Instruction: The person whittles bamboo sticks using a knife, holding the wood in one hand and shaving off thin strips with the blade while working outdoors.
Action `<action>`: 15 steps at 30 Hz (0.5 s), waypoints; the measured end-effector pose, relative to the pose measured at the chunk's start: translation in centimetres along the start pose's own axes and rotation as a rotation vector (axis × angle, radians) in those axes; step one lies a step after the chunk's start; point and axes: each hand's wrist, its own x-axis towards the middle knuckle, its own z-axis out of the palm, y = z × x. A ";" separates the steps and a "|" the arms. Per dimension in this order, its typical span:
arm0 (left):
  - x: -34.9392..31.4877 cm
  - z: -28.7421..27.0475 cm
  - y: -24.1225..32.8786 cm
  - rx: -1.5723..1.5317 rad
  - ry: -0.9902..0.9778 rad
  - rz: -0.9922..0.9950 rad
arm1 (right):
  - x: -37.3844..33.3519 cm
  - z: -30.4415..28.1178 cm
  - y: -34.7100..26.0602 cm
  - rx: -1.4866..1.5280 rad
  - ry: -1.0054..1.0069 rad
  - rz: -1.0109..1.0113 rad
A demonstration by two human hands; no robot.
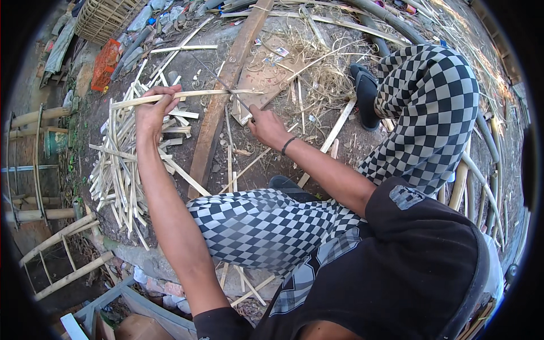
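Left hand pinching 1 strip crosswise over the beam; right hand closed around the knife, its blade crossing the strip; strip pile at left.

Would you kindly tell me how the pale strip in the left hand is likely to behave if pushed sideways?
The strip would probably flex rather than stay rigid, being long, thin and slightly bowed. It is likely light for its length, looking narrow in the left hand. It may shed fibres, since curly shavings of similar colour lie nearby.
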 end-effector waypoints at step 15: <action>0.4 1.1 1.2 0.027 -0.034 0.034 | 0.6 2.9 4.7 0.169 0.084 0.022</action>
